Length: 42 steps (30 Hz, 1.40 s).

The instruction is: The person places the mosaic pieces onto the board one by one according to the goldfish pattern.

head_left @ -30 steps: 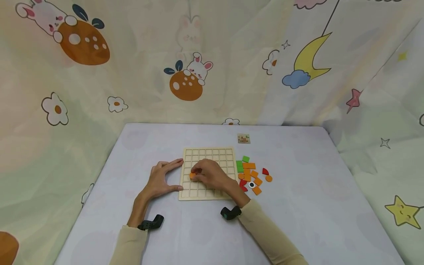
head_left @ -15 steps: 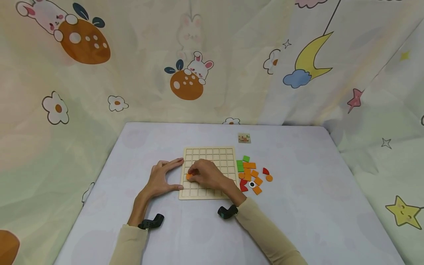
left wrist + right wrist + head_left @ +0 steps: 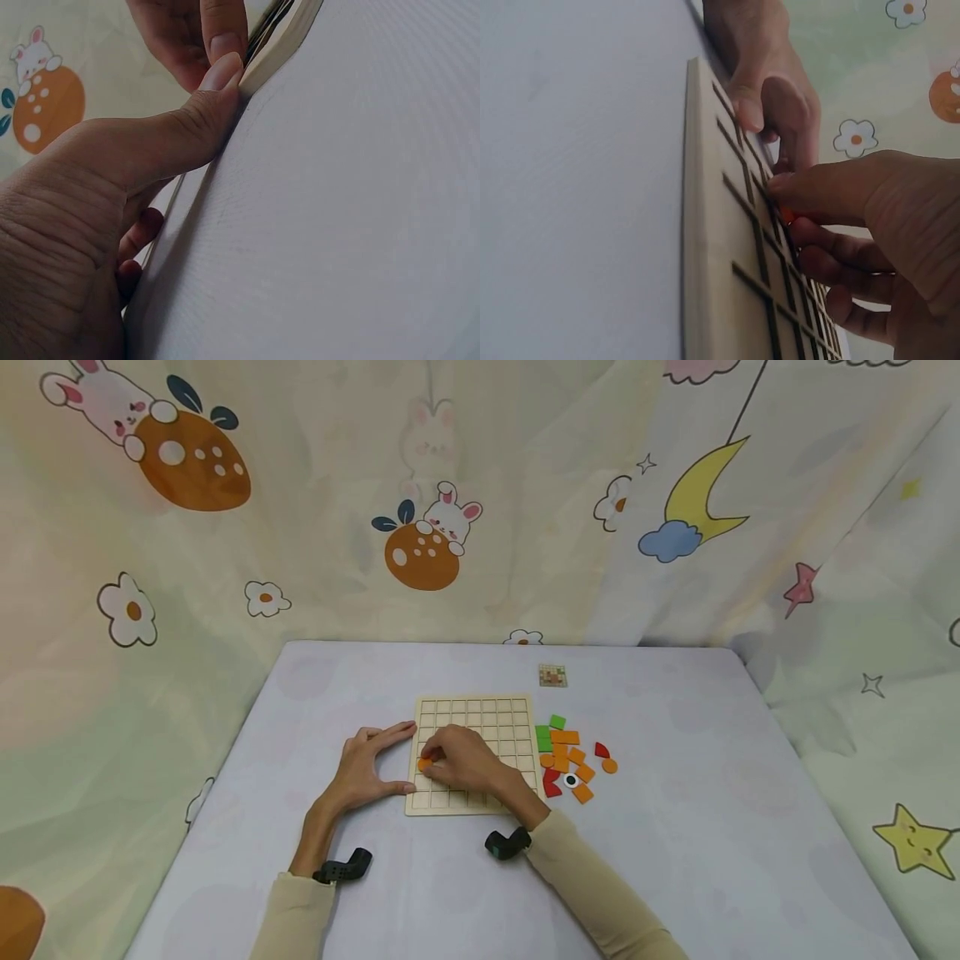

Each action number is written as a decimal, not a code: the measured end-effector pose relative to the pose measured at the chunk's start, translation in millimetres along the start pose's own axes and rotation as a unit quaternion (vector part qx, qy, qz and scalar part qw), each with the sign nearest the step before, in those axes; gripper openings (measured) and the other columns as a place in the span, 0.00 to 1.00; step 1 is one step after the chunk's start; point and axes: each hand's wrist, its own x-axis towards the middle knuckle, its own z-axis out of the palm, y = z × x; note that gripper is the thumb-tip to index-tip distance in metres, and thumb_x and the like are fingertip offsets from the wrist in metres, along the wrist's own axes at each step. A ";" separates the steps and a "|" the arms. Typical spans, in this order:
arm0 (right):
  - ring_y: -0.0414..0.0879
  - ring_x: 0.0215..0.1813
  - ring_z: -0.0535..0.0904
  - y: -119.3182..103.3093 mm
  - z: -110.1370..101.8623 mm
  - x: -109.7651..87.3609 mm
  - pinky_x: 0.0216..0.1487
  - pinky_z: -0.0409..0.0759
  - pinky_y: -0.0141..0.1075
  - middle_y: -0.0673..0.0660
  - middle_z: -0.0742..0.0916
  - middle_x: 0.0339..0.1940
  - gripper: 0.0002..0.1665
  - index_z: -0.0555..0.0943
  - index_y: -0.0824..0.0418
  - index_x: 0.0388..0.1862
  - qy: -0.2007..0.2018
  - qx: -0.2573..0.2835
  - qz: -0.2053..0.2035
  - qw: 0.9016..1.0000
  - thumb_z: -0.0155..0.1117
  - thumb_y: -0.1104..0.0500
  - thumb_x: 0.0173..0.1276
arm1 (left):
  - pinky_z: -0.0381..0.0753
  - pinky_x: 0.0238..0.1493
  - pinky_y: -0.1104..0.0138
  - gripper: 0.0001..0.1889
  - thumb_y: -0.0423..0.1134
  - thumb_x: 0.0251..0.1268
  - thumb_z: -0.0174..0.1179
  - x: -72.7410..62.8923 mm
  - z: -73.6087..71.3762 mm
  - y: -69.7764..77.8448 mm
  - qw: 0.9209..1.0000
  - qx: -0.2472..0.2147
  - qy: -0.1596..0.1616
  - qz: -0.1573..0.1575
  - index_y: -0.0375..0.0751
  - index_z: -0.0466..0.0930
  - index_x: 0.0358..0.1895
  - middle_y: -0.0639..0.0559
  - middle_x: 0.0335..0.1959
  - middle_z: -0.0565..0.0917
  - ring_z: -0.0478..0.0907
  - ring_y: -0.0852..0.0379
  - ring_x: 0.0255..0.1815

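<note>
From your head, you can see that your right hand (image 3: 461,762) has slid a little to the left and taken the orange piece (image 3: 425,764) with it. A second ago the piece was farther in. Now it is by the left edge of the board (image 3: 517,727), so it seems you are picking its spot among the outer squares. Your left hand (image 3: 366,766) is spread wide, touching that same edge. Other bright pieces (image 3: 583,772) lie on the table (image 3: 712,818), to the right of the board.

From your left wrist, your thumb tip touches the board's side.

From your right wrist, your thumb and finger pinch the orange piece low over the squares. I can't tell if it sits in one.
</note>
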 end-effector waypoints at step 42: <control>0.43 0.51 0.91 -16.1 -22.5 -7.8 0.55 0.87 0.37 0.54 0.96 0.50 0.20 0.93 0.63 0.54 0.002 0.027 0.027 0.999 0.85 0.59 0.64 | 0.58 0.65 0.45 0.54 0.59 0.45 0.88 -1.1 2.4 -1.0 1.000 0.001 0.001 -0.005 0.55 0.76 0.80 0.56 0.83 0.74 0.71 0.48 0.63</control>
